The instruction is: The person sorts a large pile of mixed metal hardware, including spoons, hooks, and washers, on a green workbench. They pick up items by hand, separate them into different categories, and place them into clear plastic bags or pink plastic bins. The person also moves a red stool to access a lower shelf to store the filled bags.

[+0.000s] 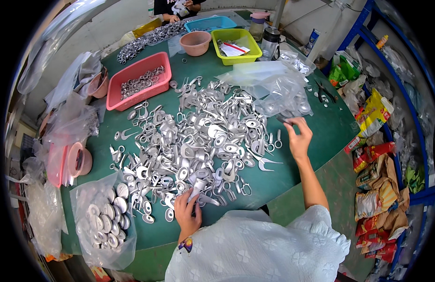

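A large heap of silver metal parts (198, 136), many with rings, prongs and oval faces, covers the middle of the green table. At the heap's near edge, my left hand (187, 215) is closed around a pale silver metal piece (197, 189) with a broad rounded end. My right hand (299, 137) is raised to the right of the heap, thumb and forefinger pinched on a small dark grey piece (282, 120). Its exact kind is too small to tell. Just beyond those fingertips lies a clear plastic bag (274, 89) with round parts inside.
A bag of round discs (107, 218) lies at the near left. Beyond the heap stand a pink basin (115, 89), a round tub (195, 43), a yellow-green basin (252, 56) and a flask (270, 43). Pliers (326, 90) lie far right. Another person (177, 9) sits opposite.
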### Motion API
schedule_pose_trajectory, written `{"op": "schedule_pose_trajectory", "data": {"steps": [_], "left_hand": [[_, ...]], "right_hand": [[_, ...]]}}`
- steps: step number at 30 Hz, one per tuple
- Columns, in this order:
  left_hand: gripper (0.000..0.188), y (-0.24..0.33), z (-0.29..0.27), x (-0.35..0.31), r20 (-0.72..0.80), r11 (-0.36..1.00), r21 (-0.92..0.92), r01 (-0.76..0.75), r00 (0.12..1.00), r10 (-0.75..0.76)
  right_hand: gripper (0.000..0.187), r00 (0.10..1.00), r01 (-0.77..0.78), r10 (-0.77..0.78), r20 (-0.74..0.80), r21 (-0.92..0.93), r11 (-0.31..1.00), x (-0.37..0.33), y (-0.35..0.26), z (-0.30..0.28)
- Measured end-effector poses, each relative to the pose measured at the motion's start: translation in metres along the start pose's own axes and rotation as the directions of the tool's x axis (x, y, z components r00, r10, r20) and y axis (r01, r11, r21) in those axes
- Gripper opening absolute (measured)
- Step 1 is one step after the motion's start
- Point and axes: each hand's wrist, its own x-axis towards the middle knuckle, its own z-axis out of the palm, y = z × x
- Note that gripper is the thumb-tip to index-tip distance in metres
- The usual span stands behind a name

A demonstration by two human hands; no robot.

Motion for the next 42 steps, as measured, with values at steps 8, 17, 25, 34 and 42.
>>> {"op": "schedule_pose_trajectory", "data": {"steps": [8, 17, 25, 34, 42], "left_hand": [[0.033, 0.000, -0.001, 0.000, 0.022, 1.000, 0.006, -0.004, 1.000, 0.003], [0.033, 0.002, -0.001, 0.000, 0.022, 1.000, 0.004, 0.006, 1.000, -0.006], [0.032, 0.002, 0.002, 0.002, 0.007, 1.000, 0.001, 0.000, 1.000, 0.000], [0.034, -0.008, 0.000, -0.005, 0.004, 1.000, -0.011, 0.020, 1.000, -0.020], [0.034, -0.006, -0.003, -0.006, -0.056, 0.998, -0.055, -0.005, 0.998, 0.002]], "right_hand": [[0.035, 0.776, 0.587, -0.631, -0.006, -0.358, 0.726, -0.014, -0.042, -0.018], [0.036, 0.738, 0.648, -0.672, 0.062, -0.343, 0.680, -0.022, -0.050, -0.020], [0.038, 0.736, 0.659, -0.673, 0.076, -0.305, 0.687, -0.025, -0.052, -0.021], [0.032, 0.795, 0.606, -0.593, 0.130, -0.131, 0.785, -0.039, -0.067, 0.005], [0.028, 0.732, 0.629, -0.660, 0.167, 0.204, 0.750, -0.057, -0.098, 0.057]]}}
